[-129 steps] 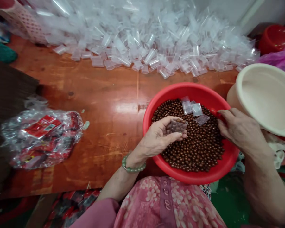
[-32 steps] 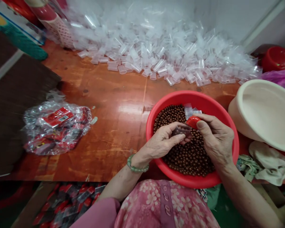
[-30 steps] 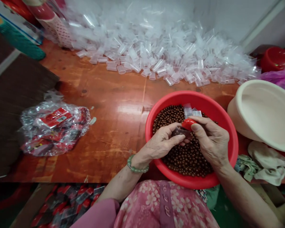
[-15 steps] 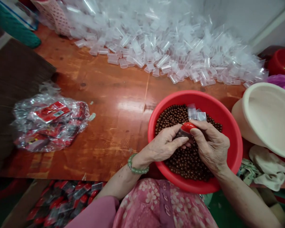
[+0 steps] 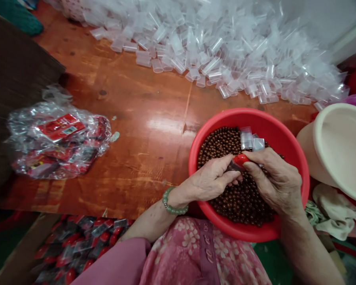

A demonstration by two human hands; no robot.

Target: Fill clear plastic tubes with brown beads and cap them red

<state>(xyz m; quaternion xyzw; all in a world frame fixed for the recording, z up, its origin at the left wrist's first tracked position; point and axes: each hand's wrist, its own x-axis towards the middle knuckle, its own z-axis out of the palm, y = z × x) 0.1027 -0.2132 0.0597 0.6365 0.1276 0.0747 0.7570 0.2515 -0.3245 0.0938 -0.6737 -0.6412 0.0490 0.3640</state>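
Observation:
My left hand (image 5: 210,180) is closed around a small clear plastic container (image 5: 233,167) with dark contents. A glossy red cap (image 5: 240,160) sits at its right end, and the thumb and fingers of my right hand (image 5: 280,178) are closed on that cap. Both hands are over a red basin (image 5: 303,174) of shiny dark brown balls (image 5: 219,142). Just beyond the fingers, clear plastic sleeves (image 5: 247,137) lie on the balls. My palms and fingers hide part of the container.
A heap of clear plastic sleeves (image 5: 213,47) spreads along the back of the wooden table (image 5: 142,146). At left lies a plastic bag of red packets (image 5: 61,138). A cream tub (image 5: 317,138) and cloths (image 5: 335,209) are at right. Red-capped containers (image 5: 80,245) are piled below the table edge.
The view has shifted slightly, so the basin and hands appear further right. My right hand still grips the red cap; the container is a little more tilted, with its red end lower.

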